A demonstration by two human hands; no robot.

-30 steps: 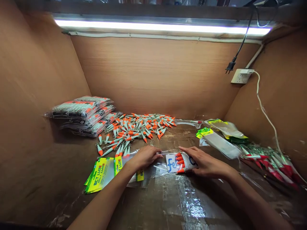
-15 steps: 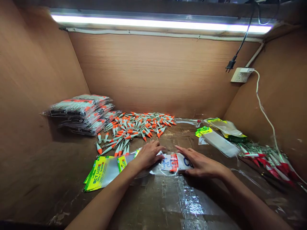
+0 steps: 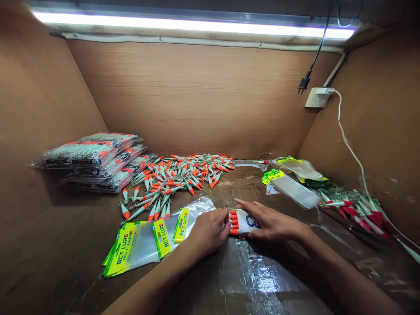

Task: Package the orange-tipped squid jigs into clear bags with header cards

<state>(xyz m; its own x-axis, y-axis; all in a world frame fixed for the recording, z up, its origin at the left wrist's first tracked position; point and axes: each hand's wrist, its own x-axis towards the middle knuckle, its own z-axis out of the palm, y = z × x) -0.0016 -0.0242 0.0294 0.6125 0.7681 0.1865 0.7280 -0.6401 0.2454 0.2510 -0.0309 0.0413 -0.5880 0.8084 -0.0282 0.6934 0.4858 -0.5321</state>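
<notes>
My right hand [image 3: 277,222] grips a white holder [image 3: 247,222] with blue handwriting, its thumb along the near edge and its fingers over the far side. A row of orange-tipped lures [image 3: 234,222] shows side by side at the holder's left end. My left hand [image 3: 210,232] is closed against those lures, its fingers curled; what they pinch is hidden. Under and left of that hand lie clear plastic bags with yellow-green BCT LURE headers [image 3: 181,225]. More headed bags [image 3: 123,249] are fanned out farther left.
Loose white-and-orange lures [image 3: 183,173] are heaped behind my hands. Packed lure bags [image 3: 85,159] are stacked at the left wall. To the right lie more headed bags [image 3: 295,188] and red-and-white lures [image 3: 364,210]. A black plug [image 3: 304,83] hangs near the white power strip [image 3: 318,97].
My left hand has closed and sits against the lure ends, covering the left part of the handwriting. Clear plastic no longer shows over the lures. The view has shifted slightly.
</notes>
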